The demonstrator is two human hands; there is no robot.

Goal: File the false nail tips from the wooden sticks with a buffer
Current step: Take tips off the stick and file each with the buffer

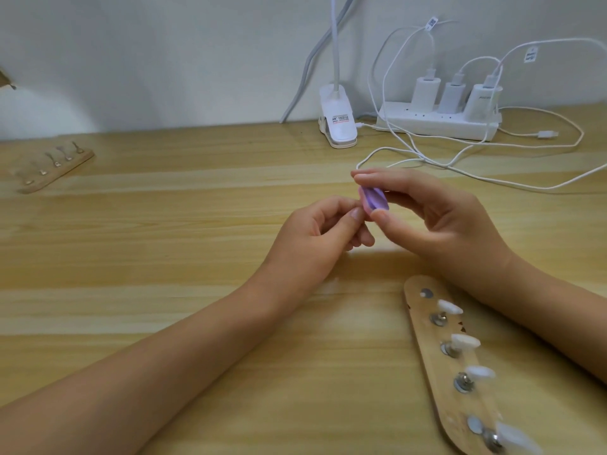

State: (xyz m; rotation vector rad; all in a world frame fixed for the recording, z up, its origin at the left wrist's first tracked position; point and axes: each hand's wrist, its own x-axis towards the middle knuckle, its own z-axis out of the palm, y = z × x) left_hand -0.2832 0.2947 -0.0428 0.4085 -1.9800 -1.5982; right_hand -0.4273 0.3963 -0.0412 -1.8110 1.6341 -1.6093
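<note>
Cut off by the bottom edge and blurred: the lower end of the near wooden stick (427,356) and the lowest of its nail tips (515,438). Hidden behind the thumb of the left hand (315,238): the inside of its pinch. Fingers curled in, thumb pressed to forefinger, contents impossible to tell. Far to the left of the near wooden stick and beyond it, too small and soft to read: a second wooden stick (56,167) with a row of little mounts.

Just beyond the near wooden stick's top end, held above the table (164,224): the buffer (471,198). Pinched by the right hand (437,218), thumb below, fingertips on top, fingers bent round it. A small lilac block with a pink edge and a grooved face, partly covered by those fingers. Long axis tilted from upper left to lower right, left edge meeting the left thumb tip.

On the near wooden stick: white nail tips on metal mounts, pointing right; at the top, a bare metal disc (426,293).
</note>
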